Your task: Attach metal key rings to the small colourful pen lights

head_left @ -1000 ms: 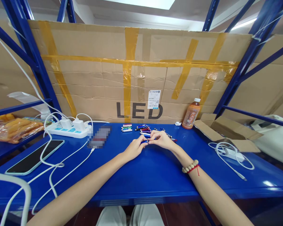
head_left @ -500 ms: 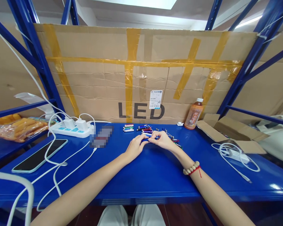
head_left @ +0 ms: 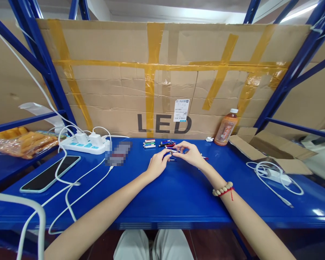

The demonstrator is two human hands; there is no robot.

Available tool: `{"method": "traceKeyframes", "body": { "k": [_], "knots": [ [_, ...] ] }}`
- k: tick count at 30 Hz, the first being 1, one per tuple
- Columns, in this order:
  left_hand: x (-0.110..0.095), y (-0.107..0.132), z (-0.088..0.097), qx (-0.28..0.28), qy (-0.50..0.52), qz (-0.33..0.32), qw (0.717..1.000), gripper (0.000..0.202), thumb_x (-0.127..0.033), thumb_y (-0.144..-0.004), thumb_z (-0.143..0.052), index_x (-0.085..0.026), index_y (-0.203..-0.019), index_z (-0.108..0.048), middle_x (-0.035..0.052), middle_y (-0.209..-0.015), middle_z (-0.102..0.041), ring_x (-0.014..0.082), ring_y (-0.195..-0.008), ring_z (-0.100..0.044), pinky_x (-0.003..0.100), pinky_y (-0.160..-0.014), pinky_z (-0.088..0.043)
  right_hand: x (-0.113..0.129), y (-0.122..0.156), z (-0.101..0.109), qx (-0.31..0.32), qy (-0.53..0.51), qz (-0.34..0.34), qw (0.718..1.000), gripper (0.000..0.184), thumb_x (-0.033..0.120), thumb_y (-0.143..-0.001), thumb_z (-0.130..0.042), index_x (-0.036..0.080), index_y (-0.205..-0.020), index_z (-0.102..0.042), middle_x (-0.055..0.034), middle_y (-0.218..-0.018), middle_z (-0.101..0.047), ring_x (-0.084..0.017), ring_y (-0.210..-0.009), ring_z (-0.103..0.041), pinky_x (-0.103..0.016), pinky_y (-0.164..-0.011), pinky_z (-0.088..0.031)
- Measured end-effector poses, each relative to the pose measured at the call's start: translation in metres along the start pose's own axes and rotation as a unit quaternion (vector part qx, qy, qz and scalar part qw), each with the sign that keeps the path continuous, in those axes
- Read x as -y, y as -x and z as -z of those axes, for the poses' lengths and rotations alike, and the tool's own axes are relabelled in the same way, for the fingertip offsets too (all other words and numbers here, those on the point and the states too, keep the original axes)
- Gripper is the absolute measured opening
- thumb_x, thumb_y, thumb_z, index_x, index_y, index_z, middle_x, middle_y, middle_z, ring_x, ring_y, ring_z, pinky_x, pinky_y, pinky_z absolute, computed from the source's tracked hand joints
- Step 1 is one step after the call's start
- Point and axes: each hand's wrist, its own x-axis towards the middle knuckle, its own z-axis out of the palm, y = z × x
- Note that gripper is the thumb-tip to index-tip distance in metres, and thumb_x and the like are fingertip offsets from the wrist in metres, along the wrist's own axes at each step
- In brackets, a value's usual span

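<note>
My left hand (head_left: 157, 166) and my right hand (head_left: 191, 154) meet over the far middle of the blue table. Thumb and fingers of each are drawn together in a pinch. Between the fingertips shows a small shiny piece (head_left: 171, 153), too small and covered to name. Just behind the hands lies a loose pile of short, pen-like metal tubes (head_left: 165, 143) in blue, red and black, partly hidden by my right hand. A blue tube (head_left: 173, 159) lies under the fingertips. Left of the pile, several similar tubes (head_left: 149, 143) lie side by side in a neat row.
On the left are a white power strip (head_left: 83, 147), a phone (head_left: 51, 174), a blurred-out device (head_left: 119, 153) and loose white cables. A drink bottle (head_left: 226, 128), an open cardboard box (head_left: 272, 144) and a coiled white cable (head_left: 278, 177) stand right. Tall cardboard (head_left: 111, 97) closes the back.
The view has shifted slightly. My right hand's fingers have lifted and opened out a little from my left hand. A blue tube now shows on the table below the fingertips.
</note>
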Motion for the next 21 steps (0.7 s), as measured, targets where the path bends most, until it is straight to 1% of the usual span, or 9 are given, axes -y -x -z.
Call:
{"method": "traceKeyframes", "body": {
  "k": [1, 3, 5, 8, 11, 13, 16, 19, 21],
  "knots": [
    [-0.001, 0.000, 0.000, 0.006, -0.012, 0.006, 1.000, 0.028, -0.031, -0.084, -0.039, -0.024, -0.106, -0.055, 0.0004, -0.071, -0.060, 0.0151, -0.072, -0.056, 0.024, -0.075, -0.039, -0.001, 0.000, 0.001, 0.011, -0.008, 0.014, 1.000, 0.028, 0.036, -0.066, -0.066, 0.016, -0.085, -0.066, -0.0050, -0.080, -0.057, -0.010, -0.062, -0.050, -0.024, -0.061, -0.044],
    [-0.002, 0.001, 0.001, 0.016, -0.049, 0.022, 0.998, 0.030, -0.033, -0.085, -0.036, -0.024, -0.107, -0.054, -0.0005, -0.073, -0.060, 0.0139, -0.072, -0.056, 0.023, -0.073, -0.040, -0.004, 0.000, 0.002, 0.037, -0.026, 0.043, 0.998, 0.021, 0.033, -0.069, -0.064, 0.017, -0.082, -0.068, -0.0056, -0.084, -0.056, -0.011, -0.070, -0.053, -0.025, -0.067, -0.045],
    [-0.005, 0.001, 0.001, 0.027, -0.083, 0.039, 0.995, 0.031, -0.034, -0.086, -0.034, -0.027, -0.109, -0.053, -0.0008, -0.082, -0.062, 0.0140, -0.077, -0.057, 0.022, -0.071, -0.040, -0.007, -0.001, 0.002, 0.046, -0.037, 0.055, 0.997, 0.017, 0.032, -0.070, -0.063, 0.017, -0.078, -0.068, -0.0059, -0.085, -0.056, -0.013, -0.077, -0.054, -0.027, -0.071, -0.045],
    [-0.007, 0.002, 0.002, 0.039, -0.100, 0.045, 0.993, 0.030, -0.034, -0.087, -0.034, -0.031, -0.110, -0.052, -0.0023, -0.102, -0.059, 0.0155, -0.092, -0.055, 0.023, -0.076, -0.040, -0.008, -0.001, 0.003, 0.045, -0.041, 0.044, 0.997, 0.020, 0.032, -0.069, -0.065, 0.018, -0.082, -0.068, -0.0062, -0.086, -0.056, -0.014, -0.078, -0.054, -0.026, -0.066, -0.045],
    [-0.005, 0.001, 0.001, 0.051, -0.091, 0.044, 0.994, 0.031, -0.034, -0.087, -0.033, -0.032, -0.113, -0.051, -0.0029, -0.107, -0.058, 0.0161, -0.096, -0.054, 0.025, -0.079, -0.040, -0.008, -0.001, 0.002, 0.046, -0.053, 0.035, 0.997, 0.019, 0.032, -0.068, -0.065, 0.018, -0.080, -0.068, -0.0062, -0.085, -0.057, -0.014, -0.077, -0.054, -0.026, -0.064, -0.045],
    [-0.001, 0.001, 0.000, 0.062, -0.076, 0.035, 0.995, 0.033, -0.034, -0.087, -0.032, -0.031, -0.115, -0.049, -0.0024, -0.107, -0.058, 0.0161, -0.095, -0.054, 0.026, -0.080, -0.041, -0.009, -0.001, 0.001, 0.047, -0.066, 0.036, 0.996, 0.016, 0.032, -0.067, -0.065, 0.017, -0.073, -0.068, -0.0057, -0.083, -0.057, -0.013, -0.075, -0.055, -0.027, -0.067, -0.046],
    [0.003, 0.000, -0.001, 0.081, -0.053, 0.002, 0.995, 0.032, -0.033, -0.088, -0.032, -0.029, -0.115, -0.049, -0.0017, -0.109, -0.057, 0.0158, -0.099, -0.053, 0.027, -0.084, -0.040, -0.013, -0.001, 0.000, 0.057, -0.080, 0.041, 0.994, 0.014, 0.030, -0.066, -0.066, 0.016, -0.067, -0.066, -0.0050, -0.081, -0.057, -0.012, -0.074, -0.055, -0.028, -0.071, -0.045],
    [0.005, 0.000, -0.002, 0.101, -0.071, -0.027, 0.992, 0.030, -0.033, -0.088, -0.031, -0.027, -0.111, -0.050, -0.0001, -0.111, -0.055, 0.0166, -0.102, -0.051, 0.028, -0.087, -0.038, -0.018, 0.000, 0.001, 0.071, -0.089, 0.036, 0.993, 0.013, 0.029, -0.065, -0.067, 0.016, -0.065, -0.066, -0.0048, -0.079, -0.057, -0.012, -0.074, -0.055, -0.029, -0.072, -0.045],
    [0.003, 0.001, -0.002, 0.109, -0.100, -0.036, 0.988, 0.030, -0.032, -0.088, -0.030, -0.024, -0.111, -0.049, 0.0029, -0.112, -0.054, 0.0179, -0.103, -0.050, 0.029, -0.087, -0.038, -0.021, 0.001, 0.001, 0.077, -0.096, 0.023, 0.992, 0.013, 0.029, -0.065, -0.067, 0.016, -0.065, -0.066, -0.0049, -0.080, -0.057, -0.012, -0.074, -0.055, -0.029, -0.072, -0.045]
  ]
}}
